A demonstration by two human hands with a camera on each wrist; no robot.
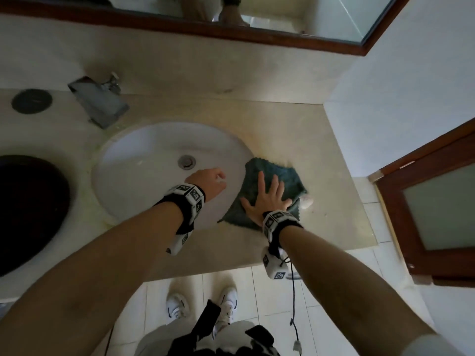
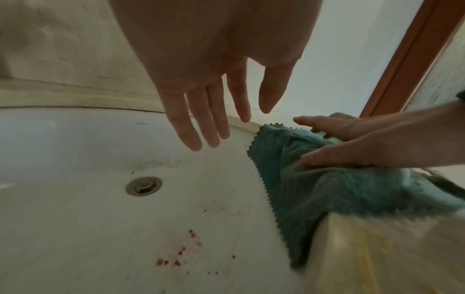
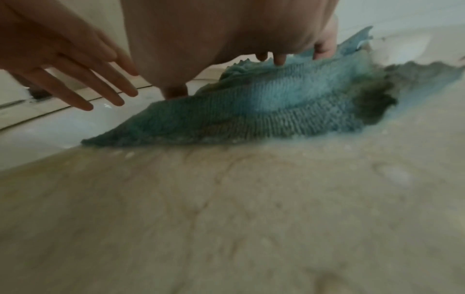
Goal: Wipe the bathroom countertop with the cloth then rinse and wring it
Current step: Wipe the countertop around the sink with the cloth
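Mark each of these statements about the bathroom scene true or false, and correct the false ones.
1. The right hand presses flat on the teal cloth. True.
2. The cloth lies wholly inside the sink basin. False: it lies mostly on the countertop, with one edge over the basin rim.
3. The left hand grips the faucet. False: it hovers open over the basin, holding nothing.
4. Small reddish specks dot the basin near the drain. True.
5. Water is streaming from the faucet. False: no water stream is visible.
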